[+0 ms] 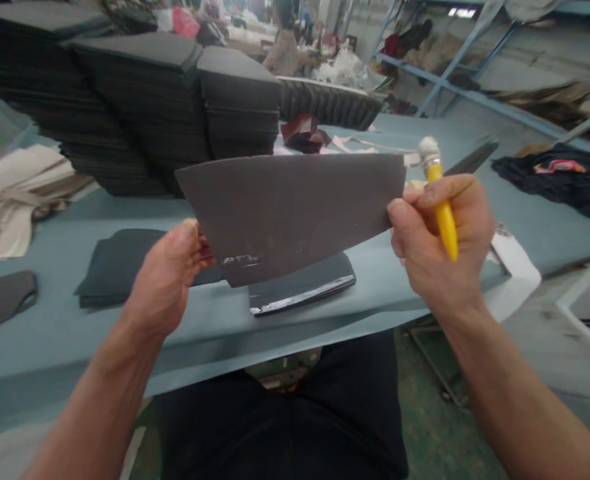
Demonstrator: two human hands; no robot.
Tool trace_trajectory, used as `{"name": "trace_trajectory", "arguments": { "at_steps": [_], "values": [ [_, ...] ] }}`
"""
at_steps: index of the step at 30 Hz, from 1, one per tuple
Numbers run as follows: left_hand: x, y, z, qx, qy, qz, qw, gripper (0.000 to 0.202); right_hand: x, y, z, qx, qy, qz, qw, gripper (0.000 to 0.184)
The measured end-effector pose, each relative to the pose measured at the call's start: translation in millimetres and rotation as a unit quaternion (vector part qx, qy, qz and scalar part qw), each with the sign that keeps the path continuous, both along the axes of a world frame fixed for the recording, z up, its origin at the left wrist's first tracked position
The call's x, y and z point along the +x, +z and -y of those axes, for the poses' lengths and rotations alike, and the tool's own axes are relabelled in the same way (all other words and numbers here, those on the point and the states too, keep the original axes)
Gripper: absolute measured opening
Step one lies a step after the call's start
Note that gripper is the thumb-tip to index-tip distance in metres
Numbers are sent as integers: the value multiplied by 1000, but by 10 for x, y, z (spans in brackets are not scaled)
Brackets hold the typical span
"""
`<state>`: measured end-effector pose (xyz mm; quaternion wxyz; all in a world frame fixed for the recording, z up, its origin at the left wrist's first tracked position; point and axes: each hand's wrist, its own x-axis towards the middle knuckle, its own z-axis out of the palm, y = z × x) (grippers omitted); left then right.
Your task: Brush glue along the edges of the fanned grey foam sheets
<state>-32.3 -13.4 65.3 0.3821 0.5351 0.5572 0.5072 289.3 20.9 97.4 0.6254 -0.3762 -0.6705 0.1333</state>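
I hold a dark grey fan-shaped sheet (289, 210) up in front of me above the table. My left hand (172, 273) pinches its lower left corner, closed on it. My right hand (437, 237) grips its right edge and also holds a yellow-handled tool (442, 207) with a white tip pointing up. White smears show near the sheet's lower edge. Under it, on the blue-grey table (209, 327), lies a small stack of similar dark pieces (302, 290) with a white-smeared edge.
Tall stacks of dark sheets (145, 100) stand at the back left. A flat dark pile (119, 267) and another dark piece (2, 300) lie left. Cream cloth (19, 193) is far left, dark cloth (559, 177) right. A person (282, 40) works far behind. Blue shelving (475, 60) stands back right.
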Motion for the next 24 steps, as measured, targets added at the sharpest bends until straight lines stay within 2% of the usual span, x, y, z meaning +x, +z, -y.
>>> {"name": "trace_trajectory", "arguments": {
  "at_steps": [3,5,10,15,19,24],
  "values": [
    [196,-183,89,-56,3,150,987,55,51,-148,-48,-30,9,-23,999,30],
    [266,-251,129,-60,29,185,980,54,79,-261,-63,-54,-1,-38,998,29],
    [313,-326,124,-40,52,169,983,61,142,-517,-48,-96,-12,-58,994,27],
    [384,-373,97,-40,49,123,990,51,189,-611,12,-114,-29,-77,990,27],
    [427,-392,84,40,48,80,995,53,226,-637,36,-112,-33,-85,990,27],
    [444,-319,56,133,50,7,990,54,229,-676,24,-103,-23,-94,990,27]
  ]
}}
